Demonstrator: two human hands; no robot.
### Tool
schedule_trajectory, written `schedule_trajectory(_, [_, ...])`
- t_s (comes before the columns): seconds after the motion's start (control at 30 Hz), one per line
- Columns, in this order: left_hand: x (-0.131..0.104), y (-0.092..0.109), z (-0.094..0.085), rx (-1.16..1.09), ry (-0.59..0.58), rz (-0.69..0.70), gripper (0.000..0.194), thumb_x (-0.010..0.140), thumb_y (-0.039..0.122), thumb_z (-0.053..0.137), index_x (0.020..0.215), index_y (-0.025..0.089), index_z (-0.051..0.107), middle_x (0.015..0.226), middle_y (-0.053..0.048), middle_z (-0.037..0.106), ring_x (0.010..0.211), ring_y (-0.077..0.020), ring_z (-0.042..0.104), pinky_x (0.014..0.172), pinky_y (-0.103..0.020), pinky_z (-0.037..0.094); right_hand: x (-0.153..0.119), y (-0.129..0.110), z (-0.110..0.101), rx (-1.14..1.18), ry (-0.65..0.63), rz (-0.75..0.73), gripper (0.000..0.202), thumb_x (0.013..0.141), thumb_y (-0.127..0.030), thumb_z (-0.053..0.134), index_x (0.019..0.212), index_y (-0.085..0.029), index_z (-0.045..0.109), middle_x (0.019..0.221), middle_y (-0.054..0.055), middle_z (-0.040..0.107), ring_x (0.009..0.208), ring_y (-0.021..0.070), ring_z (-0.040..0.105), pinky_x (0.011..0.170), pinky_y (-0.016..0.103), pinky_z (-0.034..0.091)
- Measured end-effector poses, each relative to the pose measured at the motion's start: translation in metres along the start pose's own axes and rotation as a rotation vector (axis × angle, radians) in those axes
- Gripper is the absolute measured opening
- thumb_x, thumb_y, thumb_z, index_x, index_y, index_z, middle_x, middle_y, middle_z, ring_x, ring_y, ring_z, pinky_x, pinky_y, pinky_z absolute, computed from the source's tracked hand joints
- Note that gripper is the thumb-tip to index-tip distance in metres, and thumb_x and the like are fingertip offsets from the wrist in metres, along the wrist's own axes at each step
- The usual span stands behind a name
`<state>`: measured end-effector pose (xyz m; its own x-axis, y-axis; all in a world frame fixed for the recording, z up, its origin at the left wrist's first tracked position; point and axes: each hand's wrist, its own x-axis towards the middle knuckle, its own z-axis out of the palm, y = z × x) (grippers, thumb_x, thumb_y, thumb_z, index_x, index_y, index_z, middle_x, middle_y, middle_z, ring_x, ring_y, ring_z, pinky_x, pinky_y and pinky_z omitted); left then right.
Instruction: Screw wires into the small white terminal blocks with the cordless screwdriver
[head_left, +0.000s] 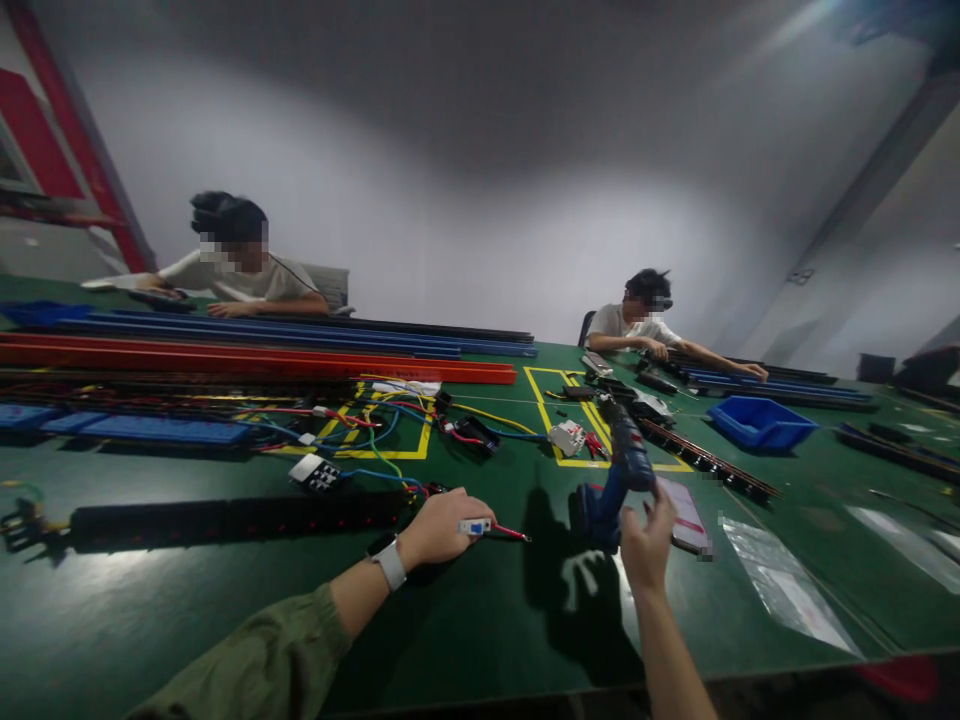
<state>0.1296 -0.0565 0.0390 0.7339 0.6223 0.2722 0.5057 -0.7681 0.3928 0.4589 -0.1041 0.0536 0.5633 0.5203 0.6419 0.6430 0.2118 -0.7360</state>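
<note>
My left hand (442, 530) is closed around a small white circuit breaker (474, 526) with a blue switch. From its right end a short red wire (512, 533) with a bare tip sticks out. My right hand (649, 540) grips a blue cordless drill (634, 455) near its rear end and handle. The drill is tilted, its nose pointing away from me and its battery base to the left. A dark shadow falls on the table beside it. Just left of my left hand lies a long black strip (240, 522) with wires at its ends.
On the green table (465, 640), blue and red rails (360, 368) lie behind the wiring. A phone (686, 515), plastic bags (784, 580), a blue bin (761, 425) and a white connector block (568, 438) are to the right. Two people sit across the table.
</note>
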Motion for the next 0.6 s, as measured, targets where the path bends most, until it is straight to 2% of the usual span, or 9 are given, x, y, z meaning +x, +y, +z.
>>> schedule_trajectory(0.07, [-0.004,0.006,0.002,-0.008,0.002,0.014,0.030,0.090,0.026,0.044,0.111,0.033,0.065,0.115,0.004,0.069,0.099,-0.0155,0.060,0.094,-0.031,0.036,-0.025,-0.011,-0.004,0.004,0.202,-0.072,0.041,0.076,-0.024,0.053,0.115,-0.014,0.057,0.116,0.014,0.053,0.113,0.0287,0.050,0.096,0.047,0.041])
schedule_trajectory(0.1, [-0.006,0.008,0.003,-0.011,0.005,0.017,0.030,0.090,0.025,0.045,0.111,0.033,0.065,0.116,0.004,0.069,0.099,-0.0152,0.060,0.095,-0.031,0.036,-0.036,-0.020,-0.002,0.024,0.197,-0.107,0.035,0.077,-0.021,0.053,0.110,-0.015,0.058,0.112,0.012,0.053,0.110,0.0277,0.050,0.096,0.047,0.040])
schedule_trajectory(0.13, [-0.007,0.010,0.004,-0.013,0.007,0.018,0.030,0.090,0.025,0.045,0.110,0.032,0.065,0.116,0.004,0.069,0.100,-0.0152,0.060,0.095,-0.031,0.036,-0.044,-0.030,0.002,0.053,0.118,-0.144,0.028,0.078,-0.019,0.052,0.104,-0.016,0.059,0.105,0.010,0.054,0.105,0.0263,0.052,0.095,0.046,0.041])
schedule_trajectory(0.23, [-0.007,0.010,0.007,-0.009,-0.004,0.003,0.029,0.089,0.025,0.046,0.110,0.031,0.065,0.115,0.003,0.069,0.100,-0.0161,0.061,0.093,-0.032,0.037,-0.056,-0.066,0.026,0.175,-0.372,-0.240,0.021,0.081,-0.015,0.049,0.099,-0.019,0.060,0.101,0.009,0.057,0.100,0.0237,0.055,0.091,0.041,0.045])
schedule_trajectory(0.27, [-0.008,0.009,0.007,-0.002,-0.011,-0.006,0.029,0.088,0.025,0.047,0.110,0.031,0.065,0.115,0.002,0.069,0.100,-0.0165,0.061,0.093,-0.032,0.038,-0.057,-0.077,0.037,0.206,-0.482,-0.249,0.023,0.082,-0.014,0.048,0.099,-0.019,0.061,0.102,0.009,0.058,0.101,0.0235,0.056,0.091,0.040,0.045])
schedule_trajectory(0.33, [-0.009,0.008,0.007,0.020,-0.016,-0.033,0.029,0.087,0.026,0.048,0.111,0.031,0.065,0.114,0.001,0.069,0.100,-0.0177,0.061,0.092,-0.033,0.039,-0.054,-0.097,0.062,0.237,-0.622,-0.249,0.025,0.082,-0.012,0.046,0.100,-0.021,0.062,0.104,0.010,0.059,0.102,0.0231,0.056,0.091,0.039,0.046])
schedule_trajectory(0.43, [-0.012,0.006,0.005,0.037,-0.017,-0.059,0.030,0.086,0.027,0.050,0.110,0.032,0.066,0.114,0.001,0.069,0.099,-0.0192,0.060,0.090,-0.032,0.042,-0.049,-0.116,0.109,0.281,-0.736,-0.275,0.030,0.080,-0.009,0.045,0.102,-0.020,0.063,0.106,0.009,0.060,0.102,0.0223,0.057,0.090,0.037,0.047])
schedule_trajectory(0.5, [-0.014,0.004,0.005,0.034,-0.012,-0.069,0.030,0.085,0.027,0.051,0.110,0.033,0.066,0.113,0.001,0.068,0.101,-0.0198,0.060,0.092,-0.033,0.042,-0.050,-0.125,0.148,0.277,-0.829,-0.289,0.034,0.079,-0.008,0.046,0.107,-0.019,0.061,0.110,0.009,0.061,0.102,0.0215,0.058,0.089,0.036,0.048])
schedule_trajectory(0.6, [-0.015,0.001,0.007,0.056,-0.017,-0.120,0.027,0.081,0.027,0.055,0.105,0.030,0.067,0.107,-0.001,0.070,0.101,-0.0214,0.060,0.095,-0.034,0.043,-0.060,-0.139,0.213,0.120,-1.060,-0.295,0.043,0.080,-0.008,0.048,0.121,-0.017,0.056,0.120,0.011,0.059,0.106,0.0209,0.057,0.092,0.035,0.046])
